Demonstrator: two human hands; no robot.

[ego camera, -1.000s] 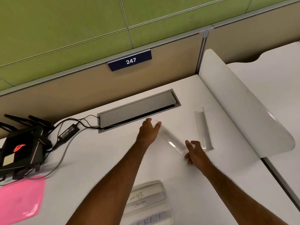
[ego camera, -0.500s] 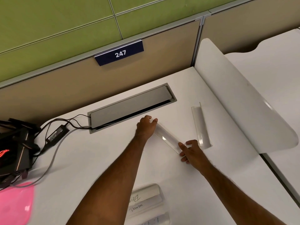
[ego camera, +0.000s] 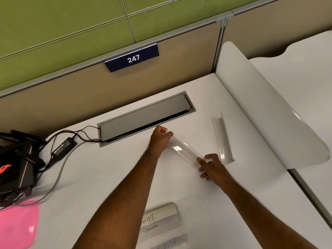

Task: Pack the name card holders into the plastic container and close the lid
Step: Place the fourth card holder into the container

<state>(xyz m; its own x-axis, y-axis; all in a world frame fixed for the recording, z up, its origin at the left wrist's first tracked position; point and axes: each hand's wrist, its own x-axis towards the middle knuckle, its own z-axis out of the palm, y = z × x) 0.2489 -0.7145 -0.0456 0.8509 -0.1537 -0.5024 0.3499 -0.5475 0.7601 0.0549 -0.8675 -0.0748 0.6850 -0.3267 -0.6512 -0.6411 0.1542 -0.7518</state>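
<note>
Clear acrylic catches the light between your hands: you hold one name card holder (ego camera: 183, 151) by its two ends, slanting across the white desk (ego camera: 111, 177) just in front of the grey cable hatch (ego camera: 143, 117). Your left hand (ego camera: 160, 139) curls its fingers round the far end, right at the front edge of the hatch, and your right hand (ego camera: 211, 167) pinches the near end with fingers and thumb; whether the holder touches the desk or is lifted off it, you cannot tell. A second name card holder (ego camera: 222, 139) lies alone to the right of the hatch, just beside your right hand and not touching it, close to the white curved divider (ego camera: 269, 108). The plastic container (ego camera: 163, 225) sits well in front of the hatch, between your forearms, lid off, with holders bearing handwritten cards already stacked inside. To the left of the hatch, black cables run out to a power adapter (ego camera: 62, 148) and a black router (ego camera: 14, 168), with a pink lid (ego camera: 16, 225) in front of that. Behind the hatch, on the partition, hangs a dark blue plate reading 247 (ego camera: 133, 58).
</note>
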